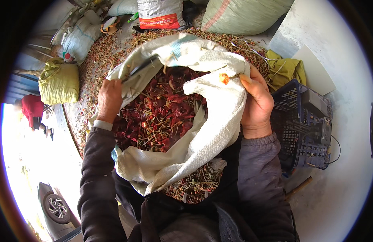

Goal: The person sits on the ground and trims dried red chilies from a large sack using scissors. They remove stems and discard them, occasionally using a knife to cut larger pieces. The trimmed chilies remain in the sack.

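A white woven plastic sack (218,121) stands in front of me with its mouth wide and its rim folded over. Inside lie dried red chili peppers (162,112) mixed with stems. On the left, my left hand (110,98) is closed around the sack's rim. A dark, blurred, narrow object (144,65) slants from beside that hand across the inner wall; whether the hand holds it too, I cannot tell. My right hand (257,101) pinches the rim on the right between thumb and fingers, near an orange fragment (224,78) stuck on the cloth.
Stems and chili bits (101,63) litter the floor. Full sacks (243,15) stand at the back, and a yellow sack (59,81) stands left. A blue plastic crate (313,154) is by the right wall, near a wooden stick (299,187). A person (33,110) is outside at left, beyond a parked car (55,208).
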`<state>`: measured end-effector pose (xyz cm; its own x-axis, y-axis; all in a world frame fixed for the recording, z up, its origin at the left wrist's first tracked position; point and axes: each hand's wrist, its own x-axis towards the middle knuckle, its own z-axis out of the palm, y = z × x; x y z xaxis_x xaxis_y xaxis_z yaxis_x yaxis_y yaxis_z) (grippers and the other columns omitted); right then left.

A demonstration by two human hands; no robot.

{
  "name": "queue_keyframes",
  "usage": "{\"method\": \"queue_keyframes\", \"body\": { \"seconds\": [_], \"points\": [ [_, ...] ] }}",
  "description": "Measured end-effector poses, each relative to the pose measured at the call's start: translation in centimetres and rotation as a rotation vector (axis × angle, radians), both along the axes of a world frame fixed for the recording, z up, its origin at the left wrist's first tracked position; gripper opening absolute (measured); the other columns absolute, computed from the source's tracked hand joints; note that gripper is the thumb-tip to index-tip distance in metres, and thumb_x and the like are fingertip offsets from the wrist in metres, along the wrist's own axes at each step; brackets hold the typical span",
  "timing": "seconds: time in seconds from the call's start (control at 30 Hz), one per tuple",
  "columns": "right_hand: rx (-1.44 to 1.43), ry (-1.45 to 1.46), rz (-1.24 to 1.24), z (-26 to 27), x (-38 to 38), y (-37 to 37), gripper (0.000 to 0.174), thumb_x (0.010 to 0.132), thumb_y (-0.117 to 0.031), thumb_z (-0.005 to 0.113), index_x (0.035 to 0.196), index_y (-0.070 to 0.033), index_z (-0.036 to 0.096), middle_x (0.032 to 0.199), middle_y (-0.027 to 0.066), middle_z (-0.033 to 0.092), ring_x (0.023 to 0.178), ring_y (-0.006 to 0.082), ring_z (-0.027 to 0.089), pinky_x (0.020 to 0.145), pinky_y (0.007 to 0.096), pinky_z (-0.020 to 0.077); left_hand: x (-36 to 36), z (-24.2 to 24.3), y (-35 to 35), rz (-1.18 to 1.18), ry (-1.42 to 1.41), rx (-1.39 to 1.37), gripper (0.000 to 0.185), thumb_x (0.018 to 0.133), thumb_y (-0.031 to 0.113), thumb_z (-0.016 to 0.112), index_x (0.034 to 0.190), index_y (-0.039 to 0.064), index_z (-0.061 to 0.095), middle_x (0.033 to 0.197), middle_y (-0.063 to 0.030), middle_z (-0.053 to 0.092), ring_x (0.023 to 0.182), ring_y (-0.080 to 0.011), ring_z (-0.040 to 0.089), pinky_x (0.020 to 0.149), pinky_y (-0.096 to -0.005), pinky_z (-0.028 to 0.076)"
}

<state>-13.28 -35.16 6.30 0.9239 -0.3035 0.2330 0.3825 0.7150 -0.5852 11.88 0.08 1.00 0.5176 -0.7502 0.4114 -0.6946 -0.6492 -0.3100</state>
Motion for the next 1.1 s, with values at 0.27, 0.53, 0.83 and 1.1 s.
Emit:
{"method": "queue_keyframes", "body": {
  "seconds": [0.27, 0.53, 0.83, 1.1],
  "points": [
    [0.007, -0.015, 0.05, 0.2, 0.1, 0.5, 0.04, 0.095, -0.008, 0.054, 0.131, 0.009, 0.059, 0.115, 0.0158, 0.071, 0.101, 0.021, 0.07, 0.092, 0.0324, 0.0559, 4.2, -0.6, -2.4, 0.26, 0.118, 0.186, 0.024, 0.088, 0.009, 0.063, 0.112, 0.007, 0.066, 0.118, -0.0105, 0.068, 0.103, -0.0312, 0.064, 0.084, -0.045, 0.054],
    [0.014, 0.048, 0.184, 0.8, 0.8, 3.9, 0.036, 0.095, -0.009, 0.059, 0.127, 0.006, 0.061, 0.11, 0.0128, 0.072, 0.098, 0.0189, 0.071, 0.09, 0.0326, 0.0566, -8.3, 0.9, -12.4, -0.271, 0.649, -0.486, 0.086, 0.079, 0.009, 0.084, 0.154, 0.006, 0.043, 0.155, -0.0203, 0.047, 0.138, -0.0347, 0.051, 0.117, -0.0433, 0.043],
    [0.014, -0.053, 0.172, 4.3, 4.2, 7.1, 0.03, 0.1, -0.015, 0.058, 0.124, 0.002, 0.062, 0.106, 0.0099, 0.071, 0.093, 0.0163, 0.07, 0.085, 0.0305, 0.0562, -19.1, -0.2, -12.9, -0.598, 2.067, -1.391, 0.072, 0.089, 0.016, 0.082, 0.15, 0.0, 0.047, 0.144, -0.0102, 0.059, 0.131, -0.0172, 0.056, 0.111, -0.0363, 0.045],
    [-0.191, 0.096, -0.112, 6.0, 4.8, 8.6, 0.024, 0.1, -0.014, 0.061, 0.118, 0.0, 0.066, 0.108, 0.0097, 0.072, 0.095, 0.0174, 0.07, 0.088, 0.0321, 0.056, -18.8, 2.6, -8.8, -0.59, 1.9, -1.382, 0.054, 0.102, 0.022, 0.065, 0.149, 0.0, 0.047, 0.145, -0.013, 0.057, 0.13, -0.0225, 0.057, 0.11, -0.0381, 0.047]
  ]
}}
